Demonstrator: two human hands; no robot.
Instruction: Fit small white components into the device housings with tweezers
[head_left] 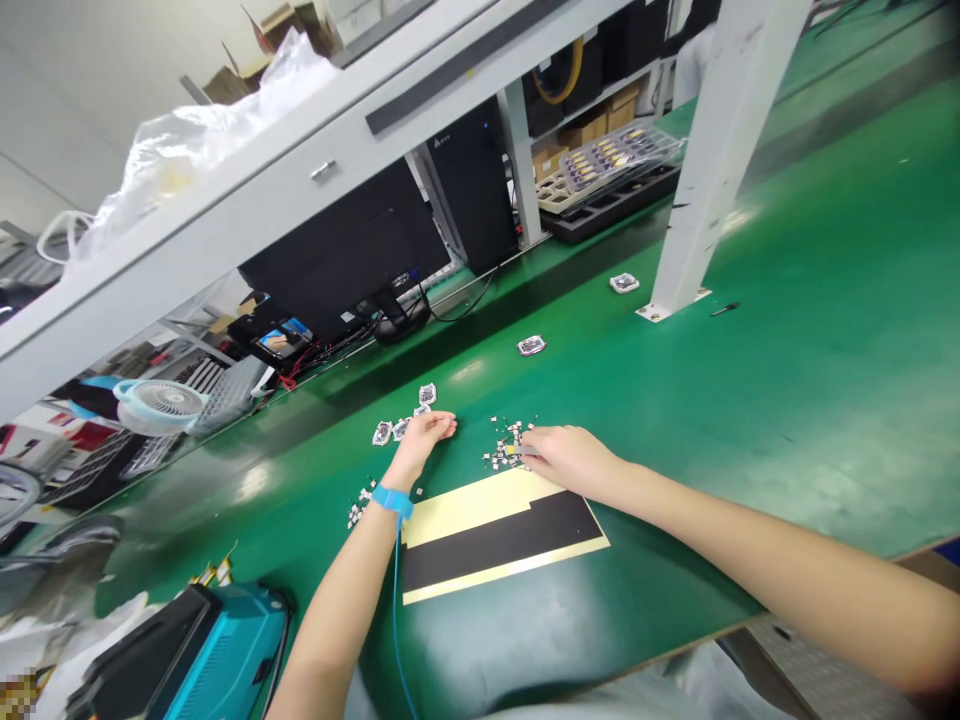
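Green bench top (pixel 810 400) with two bare hands at work. In the right hand (pixel 564 455), a small grey strip (pixel 525 450) with a yellow end is pinched between thumb and fingers; it is held over a scatter of small pale parts (pixel 496 460), just beyond the far edge of a yellow-and-black sheet (pixel 495 545). The left hand (pixel 433 430) is held with its fingers curled together — whether anything is gripped cannot be told. Just beside it, several white-rimmed pieces (pixel 382 433) are seen, partly hidden by the hand; two similar pieces are set farther off, toward a white post (pixel 712 170). A blue band (pixel 393 501) is worn on the left wrist, with a blue cord (pixel 397 620) attached. A second cluster of small parts (pixel 355 515) is partly covered by the left forearm.
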